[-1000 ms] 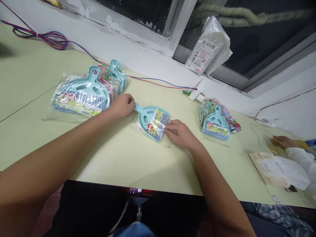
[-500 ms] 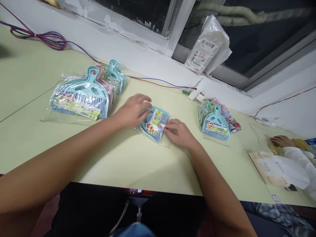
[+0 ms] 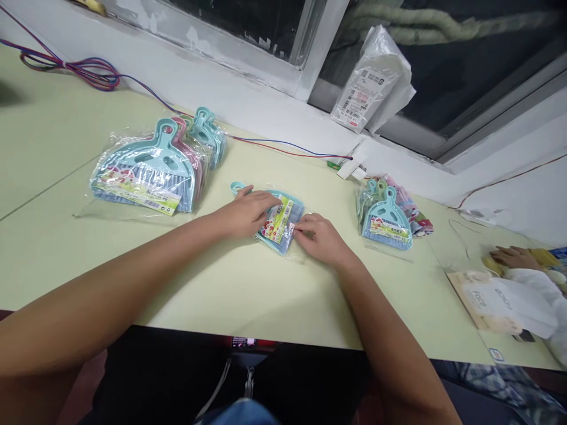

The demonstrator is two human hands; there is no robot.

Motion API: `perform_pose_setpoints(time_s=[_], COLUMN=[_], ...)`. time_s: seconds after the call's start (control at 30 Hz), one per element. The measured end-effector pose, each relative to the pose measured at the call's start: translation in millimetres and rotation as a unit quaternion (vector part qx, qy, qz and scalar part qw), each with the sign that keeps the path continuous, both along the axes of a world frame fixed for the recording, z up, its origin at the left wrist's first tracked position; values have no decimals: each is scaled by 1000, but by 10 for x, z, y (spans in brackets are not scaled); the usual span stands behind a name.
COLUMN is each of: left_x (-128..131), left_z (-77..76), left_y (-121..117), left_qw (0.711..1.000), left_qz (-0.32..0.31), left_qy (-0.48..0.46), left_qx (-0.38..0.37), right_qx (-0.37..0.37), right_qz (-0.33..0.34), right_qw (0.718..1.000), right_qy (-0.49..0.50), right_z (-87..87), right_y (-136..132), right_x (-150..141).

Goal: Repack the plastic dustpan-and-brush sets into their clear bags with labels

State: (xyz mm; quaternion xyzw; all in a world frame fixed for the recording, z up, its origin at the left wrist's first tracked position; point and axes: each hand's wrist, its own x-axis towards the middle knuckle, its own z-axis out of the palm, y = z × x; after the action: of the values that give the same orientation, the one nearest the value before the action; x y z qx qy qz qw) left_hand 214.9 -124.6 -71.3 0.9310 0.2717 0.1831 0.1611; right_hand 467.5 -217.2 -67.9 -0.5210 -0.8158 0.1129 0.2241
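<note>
A small blue dustpan and brush set (image 3: 287,219) in a clear plastic bag lies flat on the table in front of me, its handle pointing to the upper left. My left hand (image 3: 248,213) rests over the handle side, fingers stretched across the pan and touching the printed label (image 3: 279,218). At the bristle end, my right hand (image 3: 322,236) pinches the right edge of the bag between thumb and fingers. What lies under the left palm is hidden.
Larger bagged dustpan sets (image 3: 150,162) stand at the left. Smaller bagged sets (image 3: 386,218) stand at the right beside patterned cloth (image 3: 419,221). Coiled cables (image 3: 93,74) run along the wall. A paper bag (image 3: 482,304) lies near another person's hand (image 3: 514,258).
My left hand has come down onto the dustpan set from above and behind it, uncovering the handle's tip. My right hand keeps its pinch at the bag's edge.
</note>
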Motion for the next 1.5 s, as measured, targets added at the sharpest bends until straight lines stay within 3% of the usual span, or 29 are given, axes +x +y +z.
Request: perform_pose_setpoints(time_s=[0.13,0.27,0.47,0.77,0.9,1.03,1.5], left_x=[27,39,32,13,10,4,-27], left_z=[-36,-51,-48,-53,-45,-64,-61], left_y=[21,28,17,13,9,17,15], left_qw=[999,998,998,999,999,999,1000], left_qz=[32,17,0,-2,0,-5,-11], left_qy=[15,42,48,42,45,41,26], left_qx=[25,35,38,5,1,5,-5], right_qx=[5,4,-29,-78,-143,-183,-171], right_qz=[-17,-34,-121,-185,-217,-229,-243], right_qw=[1000,999,988,940,897,875,871], right_qy=[6,9,89,275,357,385,390], right_z=[-10,-20,-43,-181,-151,-96,-103], right_y=[9,21,24,112,141,140,101], right_x=[-5,-18,-74,-144,-180,-225,-228])
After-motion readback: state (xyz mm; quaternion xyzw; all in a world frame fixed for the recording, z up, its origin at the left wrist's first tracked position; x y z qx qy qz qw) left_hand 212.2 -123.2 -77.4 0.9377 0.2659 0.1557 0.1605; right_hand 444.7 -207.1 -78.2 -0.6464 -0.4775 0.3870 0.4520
